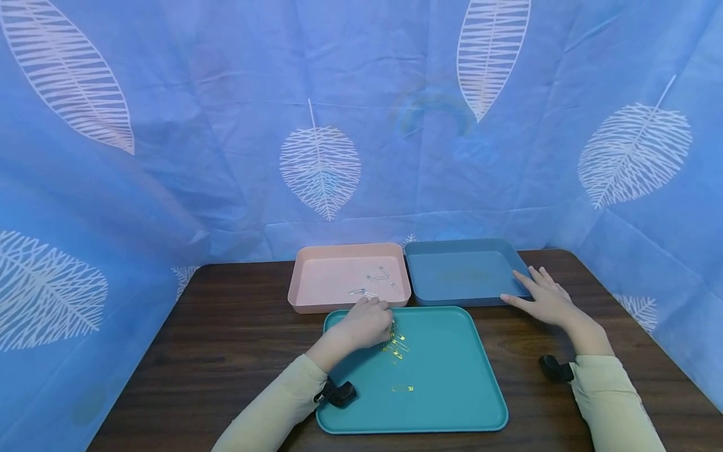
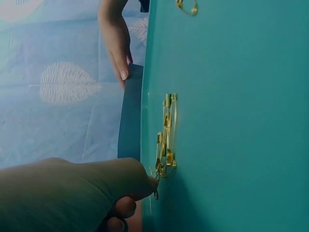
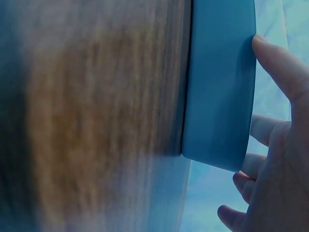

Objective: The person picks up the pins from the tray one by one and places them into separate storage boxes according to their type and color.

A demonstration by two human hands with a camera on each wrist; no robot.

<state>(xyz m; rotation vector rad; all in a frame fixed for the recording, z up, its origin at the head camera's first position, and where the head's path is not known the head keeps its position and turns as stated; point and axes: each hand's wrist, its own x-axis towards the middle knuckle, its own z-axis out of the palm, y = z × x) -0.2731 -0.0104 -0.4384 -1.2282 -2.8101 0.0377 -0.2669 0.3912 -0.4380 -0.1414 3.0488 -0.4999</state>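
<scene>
My left hand hovers knuckles-up over the far left part of the teal tray. Its curled fingertips pinch one gold safety pin at the edge of a small pile of gold pins, seen in the head view as pile. A single gold pin lies apart, nearer to me. My right hand rests with straight fingers against the front right corner of the blue tray. The right wrist view shows its thumb and fingers beside that tray's rim.
A pink tray stands behind the teal one, left of the blue tray, with a few silver safety pins in it. All three trays sit on a dark wooden table. Blue leaf-print cloth closes off the back and sides.
</scene>
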